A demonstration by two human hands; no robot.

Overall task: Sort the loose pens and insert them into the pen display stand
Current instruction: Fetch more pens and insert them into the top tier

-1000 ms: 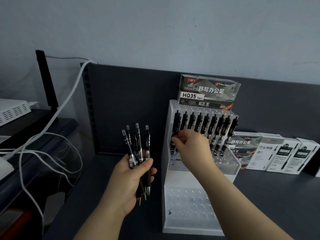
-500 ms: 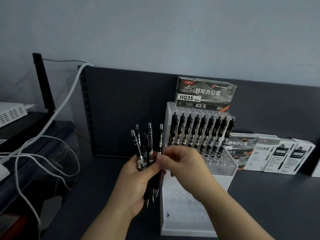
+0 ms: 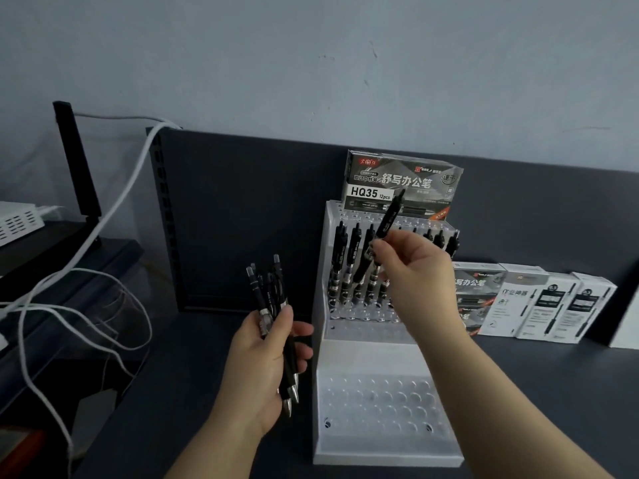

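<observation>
A white stepped pen display stand stands on the dark shelf, with a row of black pens upright in its upper tier. My left hand grips a bundle of several black pens, tips pointing down, just left of the stand. My right hand pinches a single black pen, tilted with its clicker end up and to the right, in front of the upper row. The stand's lower tier of holes holds nothing.
A grey HQ35 pen box sits on top of the stand. More pen boxes line the back right. White cables and a black shelf with a white device lie at the left. A dark back panel rises behind.
My right hand left the stand's row, came to the bundle in my left hand, took one pen from it and has lifted it up to the stand's upper tier.
</observation>
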